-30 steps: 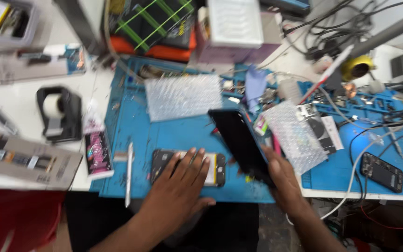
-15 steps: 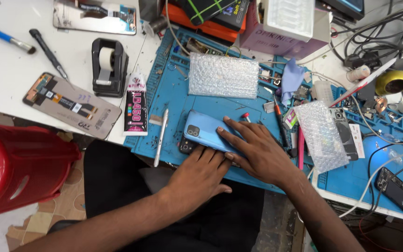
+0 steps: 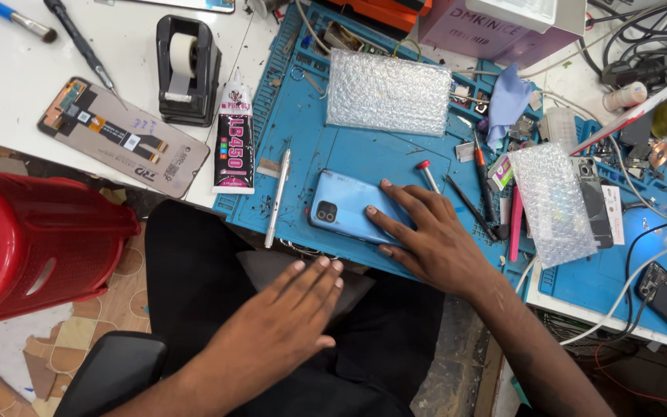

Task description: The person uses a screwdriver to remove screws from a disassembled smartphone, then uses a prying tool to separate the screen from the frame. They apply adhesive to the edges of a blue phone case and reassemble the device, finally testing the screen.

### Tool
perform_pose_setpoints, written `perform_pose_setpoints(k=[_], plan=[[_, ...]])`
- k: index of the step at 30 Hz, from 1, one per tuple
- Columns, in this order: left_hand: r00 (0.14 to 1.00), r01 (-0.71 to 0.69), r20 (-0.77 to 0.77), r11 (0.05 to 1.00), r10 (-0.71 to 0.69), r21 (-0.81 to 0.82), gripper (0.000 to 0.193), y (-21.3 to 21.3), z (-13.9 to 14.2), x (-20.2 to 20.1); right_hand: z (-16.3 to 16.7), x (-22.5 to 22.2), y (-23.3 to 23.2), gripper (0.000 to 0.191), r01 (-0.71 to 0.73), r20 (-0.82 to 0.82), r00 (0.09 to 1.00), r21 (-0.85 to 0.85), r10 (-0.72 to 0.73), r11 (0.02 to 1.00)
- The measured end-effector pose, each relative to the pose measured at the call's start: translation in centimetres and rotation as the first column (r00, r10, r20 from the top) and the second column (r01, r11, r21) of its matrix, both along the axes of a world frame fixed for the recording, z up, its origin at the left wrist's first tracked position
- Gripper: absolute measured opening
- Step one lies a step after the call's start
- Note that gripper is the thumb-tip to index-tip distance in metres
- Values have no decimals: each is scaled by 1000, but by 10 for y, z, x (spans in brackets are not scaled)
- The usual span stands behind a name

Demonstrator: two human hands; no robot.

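I observe the right hand [image 3: 426,239] lying flat, fingers spread, pressing on a light blue phone [image 3: 349,208] that rests back-up on the blue work mat [image 3: 364,154]. The left hand [image 3: 279,332] hovers open over the lap, holding nothing, at seven o'clock from the phone. A metal pry tool [image 3: 278,197] lies at nine o'clock of the phone, near it; bubble wrap [image 3: 389,93] sits at twelve.

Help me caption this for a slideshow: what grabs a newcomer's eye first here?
A light blue phone lies back-up on the blue work mat, with the right hand pressed flat on it. The left hand hovers open over the lap, below the mat's edge. A red plastic stool stands out at far left.
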State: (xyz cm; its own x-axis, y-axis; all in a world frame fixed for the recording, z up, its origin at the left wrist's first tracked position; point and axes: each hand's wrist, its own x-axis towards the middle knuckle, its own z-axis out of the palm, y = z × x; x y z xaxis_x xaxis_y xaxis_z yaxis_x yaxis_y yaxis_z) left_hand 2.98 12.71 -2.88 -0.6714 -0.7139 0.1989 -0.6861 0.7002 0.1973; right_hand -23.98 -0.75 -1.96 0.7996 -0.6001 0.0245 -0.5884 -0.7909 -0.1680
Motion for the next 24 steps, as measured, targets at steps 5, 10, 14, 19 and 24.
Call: perform_pose_setpoints(k=[5, 10, 14, 19, 24], plan=[[1000, -21, 18, 999, 22, -31, 74, -3, -2, -1, 4, 0, -1, 58, 10, 23, 1000, 77, -12, 997], [999, -41, 3, 992, 41, -118, 82, -10, -6, -20, 10, 1, -1, 55, 32, 48, 998, 137, -39, 990], [997, -81, -8, 988, 80, -134, 86, -19, -7, -30, 11, 3, 2, 56, 26, 52, 998, 122, -33, 992], [997, -70, 30, 986, 76, -149, 84, -17, -5, -24, 6, 4, 5, 56, 13, 43, 999, 59, -15, 998], [999, -39, 20, 992, 41, -119, 71, -12, -2, 1, -1, 3, 6, 54, 6, 35, 999, 22, -7, 1000]])
